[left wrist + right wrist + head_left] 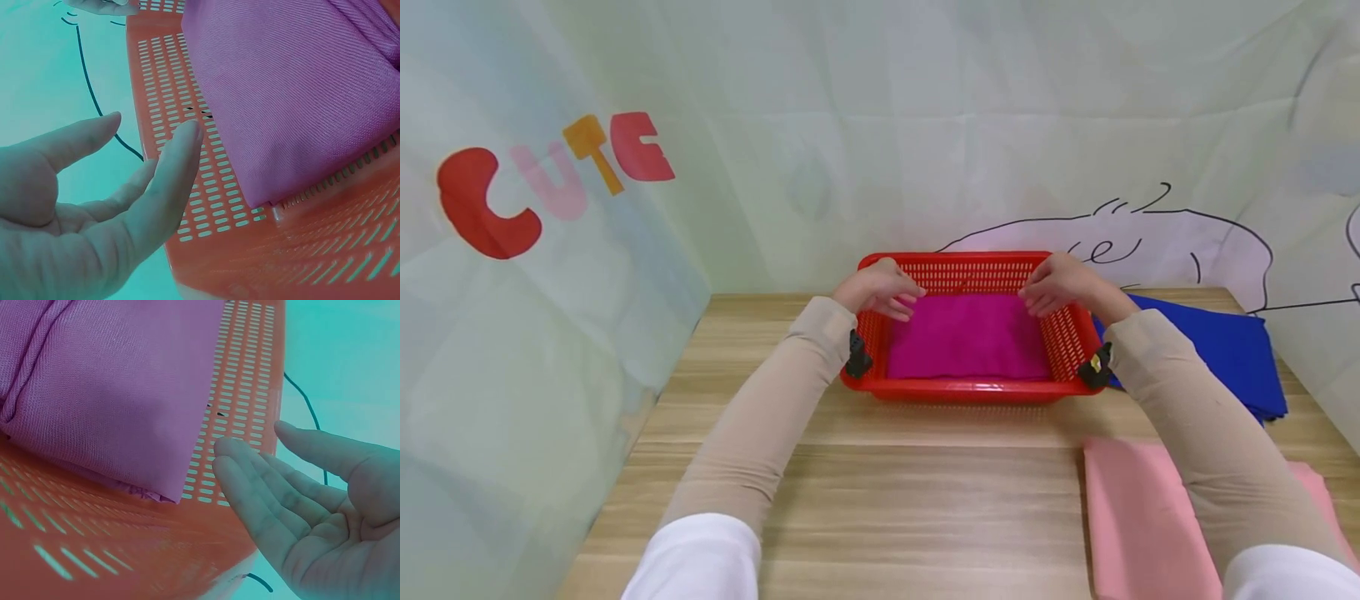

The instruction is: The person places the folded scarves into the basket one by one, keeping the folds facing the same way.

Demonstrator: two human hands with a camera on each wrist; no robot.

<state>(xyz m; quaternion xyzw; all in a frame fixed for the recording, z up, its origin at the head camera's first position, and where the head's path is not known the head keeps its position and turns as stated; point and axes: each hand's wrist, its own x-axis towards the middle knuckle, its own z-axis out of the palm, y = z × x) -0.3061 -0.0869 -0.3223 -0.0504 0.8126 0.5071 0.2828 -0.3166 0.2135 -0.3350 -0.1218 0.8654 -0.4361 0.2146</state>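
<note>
We see the folded magenta cloth (966, 340) inside the red perforated basket (970, 388), near the far edge of the desk (925, 492). Its long axis runs from left to right, parallel to the basket's long sides and this far edge. Over the basket's left end is the left hand (880, 289), over its right end the right hand (1062, 283); both have released, loosely bent fingers. We find a folded blue cloth (1221, 346) toward the desk's far right corner and a pink cloth (1138, 508) nearer.
</note>
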